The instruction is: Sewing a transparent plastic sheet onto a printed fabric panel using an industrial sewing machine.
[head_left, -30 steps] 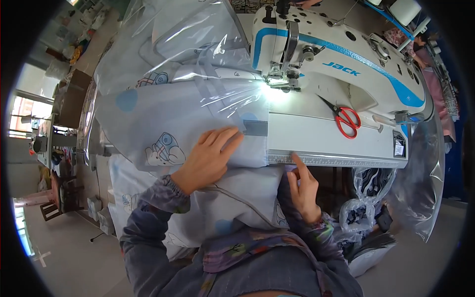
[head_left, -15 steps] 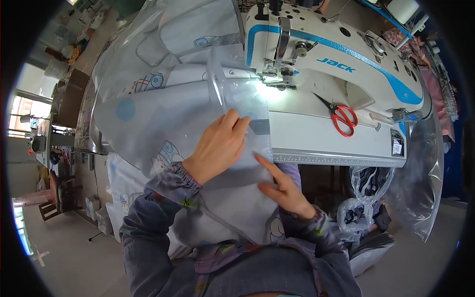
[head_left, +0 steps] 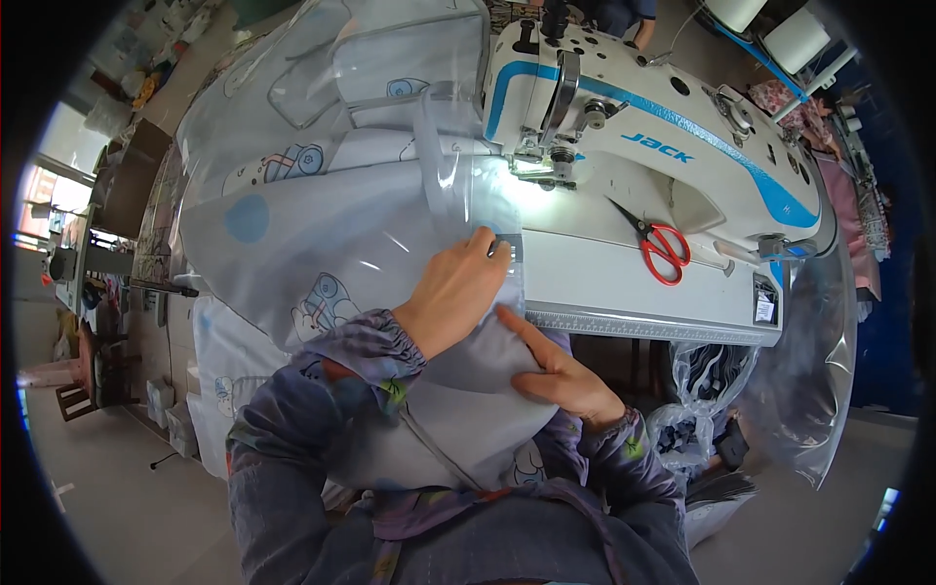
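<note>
Fabric (head_left: 327,234), pale grey with blue cartoon print: spread left of the sewing machine (head_left: 673,136), partly under clear plastic sheet (head_left: 444,180). Straight right edge runs near to far, leading toward the lit presser foot (head_left: 546,177); full long axis cannot be told, folds hiding the outline. Grey strip (head_left: 515,255) at that edge lies left to right.

Left hand (head_left: 458,291), mine: back up, reaching far and right, fingers bent at the edge beside the strip; whether they pinch the layers, I cannot tell.

Right hand (head_left: 565,378), mine: nearer and to the right, index straight toward far left, touching the fabric; thumb set apart; other fingers hidden, so any grasp I cannot tell.

Markings: blue lettering on the machine arm; graduated ruler (head_left: 643,326) along the table's near edge; white label (head_left: 765,308) at right, too small to read.

Scissors (head_left: 647,234), red-handled: on the table, blades pointing far left.
</note>
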A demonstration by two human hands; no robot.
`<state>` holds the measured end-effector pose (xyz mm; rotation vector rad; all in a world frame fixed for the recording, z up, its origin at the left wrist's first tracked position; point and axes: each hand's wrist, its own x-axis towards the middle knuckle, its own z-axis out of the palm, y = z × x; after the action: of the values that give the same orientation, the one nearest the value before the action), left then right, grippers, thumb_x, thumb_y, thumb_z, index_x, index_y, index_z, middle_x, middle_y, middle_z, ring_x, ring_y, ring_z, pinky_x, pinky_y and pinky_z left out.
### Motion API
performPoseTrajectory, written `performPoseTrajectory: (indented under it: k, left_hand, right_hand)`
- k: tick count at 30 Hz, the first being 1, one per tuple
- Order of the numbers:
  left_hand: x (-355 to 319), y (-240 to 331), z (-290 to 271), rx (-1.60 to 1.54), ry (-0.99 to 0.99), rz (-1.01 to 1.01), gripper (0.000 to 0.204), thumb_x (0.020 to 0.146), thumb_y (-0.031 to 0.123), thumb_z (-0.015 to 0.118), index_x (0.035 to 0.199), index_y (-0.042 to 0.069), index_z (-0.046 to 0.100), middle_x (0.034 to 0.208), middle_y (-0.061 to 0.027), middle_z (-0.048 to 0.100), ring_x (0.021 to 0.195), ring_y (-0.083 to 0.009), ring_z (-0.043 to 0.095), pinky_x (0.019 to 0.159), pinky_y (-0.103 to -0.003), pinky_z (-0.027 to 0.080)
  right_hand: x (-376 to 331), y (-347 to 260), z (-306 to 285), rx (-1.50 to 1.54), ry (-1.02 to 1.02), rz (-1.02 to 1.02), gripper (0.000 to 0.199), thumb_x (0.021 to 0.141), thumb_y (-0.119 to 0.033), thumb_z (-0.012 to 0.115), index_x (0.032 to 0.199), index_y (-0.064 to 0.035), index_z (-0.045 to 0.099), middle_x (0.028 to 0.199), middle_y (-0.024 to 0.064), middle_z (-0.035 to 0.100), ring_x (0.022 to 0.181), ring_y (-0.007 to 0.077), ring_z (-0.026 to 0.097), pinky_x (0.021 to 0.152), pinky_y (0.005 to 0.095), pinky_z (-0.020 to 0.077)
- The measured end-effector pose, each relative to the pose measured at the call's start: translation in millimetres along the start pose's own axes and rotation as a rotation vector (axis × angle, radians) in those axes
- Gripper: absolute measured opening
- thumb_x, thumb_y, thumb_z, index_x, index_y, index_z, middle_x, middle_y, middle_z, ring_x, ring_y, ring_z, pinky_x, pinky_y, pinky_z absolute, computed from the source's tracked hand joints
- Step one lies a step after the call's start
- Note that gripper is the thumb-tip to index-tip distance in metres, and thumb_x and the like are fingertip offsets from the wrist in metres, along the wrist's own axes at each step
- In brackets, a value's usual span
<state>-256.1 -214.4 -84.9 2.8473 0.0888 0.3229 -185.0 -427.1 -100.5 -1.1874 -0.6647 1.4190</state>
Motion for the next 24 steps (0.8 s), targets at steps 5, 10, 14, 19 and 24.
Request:
performPoseTrajectory:
  k: [5, 10, 14, 19, 24]
  left_hand:
    - [13, -11, 0, 0.06, -0.063, -0.032, 0.032, 0.081, 0.003, 0.066, 0.113, 0.0, 0.062, 0.105, -0.0171, 0.058, 0.089, -0.0319, 0.067, 0.073, -0.04, 0.057]
    - [26, -19, 0, 0.09, -0.027, 0.002, 0.033, 0.08, 0.005, 0.066, 0.112, 0.002, 0.065, 0.1, -0.0161, 0.061, 0.085, -0.0308, 0.068, 0.071, -0.039, 0.057]
    - [40, -26, -1, 0.118, -0.003, 0.012, 0.028, 0.08, 0.006, 0.066, 0.108, 0.003, 0.068, 0.098, -0.015, 0.061, 0.083, -0.0298, 0.068, 0.068, -0.04, 0.057]
    - [54, -35, -2, 0.149, -0.031, 0.01, 0.025, 0.08, 0.008, 0.065, 0.104, 0.003, 0.069, 0.096, -0.0143, 0.061, 0.084, -0.0295, 0.068, 0.068, -0.04, 0.057]
    - [64, -45, -1, 0.136, 0.001, 0.043, 0.01, 0.076, 0.009, 0.07, 0.084, 0.003, 0.068, 0.093, -0.0153, 0.063, 0.085, -0.0302, 0.068, 0.066, -0.04, 0.057]
  right_hand:
    - [13, -6, -1, 0.158, 0.042, 0.019, 0.088, 0.081, 0.013, 0.051, 0.161, -0.0046, 0.02, 0.152, 0.0099, 0.044, 0.132, 0.0139, 0.045, 0.11, 0.0247, 0.034]
    - [28, -19, -1, 0.35, 0.08, 0.036, 0.087, 0.081, 0.013, 0.052, 0.161, -0.0046, 0.022, 0.146, 0.0106, 0.051, 0.124, 0.0152, 0.055, 0.106, 0.026, 0.0411]
    - [45, -24, -6, 0.43, 0.091, 0.038, 0.085, 0.083, 0.011, 0.054, 0.16, -0.0039, 0.024, 0.14, 0.013, 0.055, 0.115, 0.0169, 0.061, 0.098, 0.0273, 0.0489]
    - [63, -30, -16, 0.497, 0.067, 0.036, 0.083, 0.084, 0.01, 0.056, 0.159, -0.0031, 0.024, 0.135, 0.0142, 0.058, 0.107, 0.0178, 0.066, 0.089, 0.0282, 0.0546]
    - [80, -36, -25, 0.522, 0.045, 0.019, 0.082, 0.084, 0.011, 0.055, 0.159, -0.0024, 0.024, 0.136, 0.0159, 0.057, 0.109, 0.0188, 0.066, 0.088, 0.0282, 0.0551]
